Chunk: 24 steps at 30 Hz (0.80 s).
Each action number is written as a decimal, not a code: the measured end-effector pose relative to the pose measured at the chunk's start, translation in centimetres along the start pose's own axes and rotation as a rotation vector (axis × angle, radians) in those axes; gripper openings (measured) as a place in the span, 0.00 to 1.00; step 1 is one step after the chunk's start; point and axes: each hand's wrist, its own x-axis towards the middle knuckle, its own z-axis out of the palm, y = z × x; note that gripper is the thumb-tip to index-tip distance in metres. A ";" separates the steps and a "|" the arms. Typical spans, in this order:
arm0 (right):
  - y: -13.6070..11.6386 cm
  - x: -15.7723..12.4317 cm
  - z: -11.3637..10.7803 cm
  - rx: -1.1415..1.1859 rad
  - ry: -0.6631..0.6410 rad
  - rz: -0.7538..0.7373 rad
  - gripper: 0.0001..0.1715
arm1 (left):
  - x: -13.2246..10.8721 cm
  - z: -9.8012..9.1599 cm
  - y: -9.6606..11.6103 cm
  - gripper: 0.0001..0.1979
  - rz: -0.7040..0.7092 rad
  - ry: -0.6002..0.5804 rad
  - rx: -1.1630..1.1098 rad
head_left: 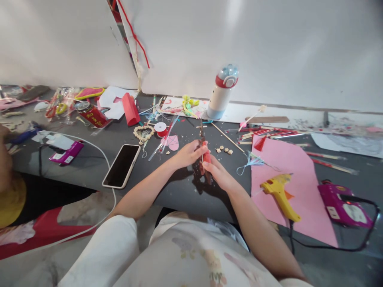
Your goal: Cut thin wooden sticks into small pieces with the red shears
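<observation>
Both hands are together over the near middle of the dark table. My right hand is closed round the red handles of a pair of pliers, whose dark jaws point away from me. From the left, my left hand is closed with its fingers against the same pliers, near the joint. Whether a small piece sits between the jaws I cannot tell. Several small wooden pieces lie just right of the pliers. To the left are a heart-shaped beige ring, a spool and a pink paper heart.
A phone lies left of my forearm, beside a white cable. On the right, a yellow glue gun rests on pink paper near a purple power strip. Behind stands a bottle. Another person's arm shows far left.
</observation>
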 end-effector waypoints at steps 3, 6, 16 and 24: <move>-0.2 -0.1 0.0 0.072 -0.012 0.071 0.26 | 0.0 -0.6 0.5 0.34 0.001 0.167 0.071; -0.2 -0.2 0.1 0.116 -0.034 0.106 0.25 | -0.1 -1.6 1.1 0.28 0.057 0.378 0.376; -0.7 -0.4 0.3 0.079 -0.161 0.090 0.27 | -0.3 -3.5 1.2 0.13 0.290 0.500 0.836; -0.9 -0.4 0.4 0.034 -0.194 0.064 0.27 | -0.2 -4.0 0.7 0.11 0.376 0.473 0.847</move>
